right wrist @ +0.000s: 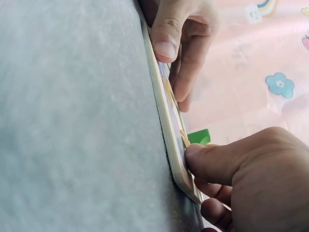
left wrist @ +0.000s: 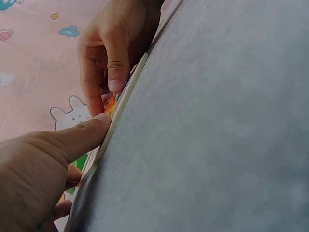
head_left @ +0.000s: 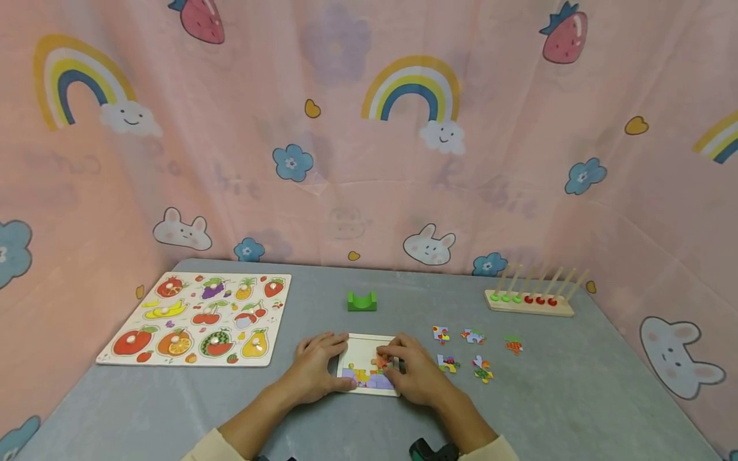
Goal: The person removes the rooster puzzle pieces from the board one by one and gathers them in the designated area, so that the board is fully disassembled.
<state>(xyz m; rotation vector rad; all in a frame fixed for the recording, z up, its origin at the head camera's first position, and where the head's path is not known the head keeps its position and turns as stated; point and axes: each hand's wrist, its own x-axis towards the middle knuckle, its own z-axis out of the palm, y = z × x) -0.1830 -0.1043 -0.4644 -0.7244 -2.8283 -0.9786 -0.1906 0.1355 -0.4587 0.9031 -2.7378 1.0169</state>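
Observation:
A small light-framed jigsaw tray point(head_left: 369, 337) lies on the grey table, with purple and yellow pieces point(head_left: 369, 380) fitted along its near side. My left hand point(head_left: 316, 370) grips the tray's left side, its thumb over the near-left corner and the other fingers along the far-left edge. Inside the tray's right half, my right hand point(head_left: 419, 374) pinches an orange puzzle piece point(head_left: 381, 362) between thumb and index finger. That hand covers much of the right rim. In the left wrist view, the right fingertips are right at the orange piece point(left wrist: 110, 103).
Several loose puzzle pieces point(head_left: 441, 334) are scattered right of the tray. A white fruit peg board point(head_left: 236, 278) lies to the left. Behind the tray stands a green block point(head_left: 362, 303); a pegged bead rack point(head_left: 530, 308) is at back right. A dark object point(head_left: 434, 451) sits at the front edge.

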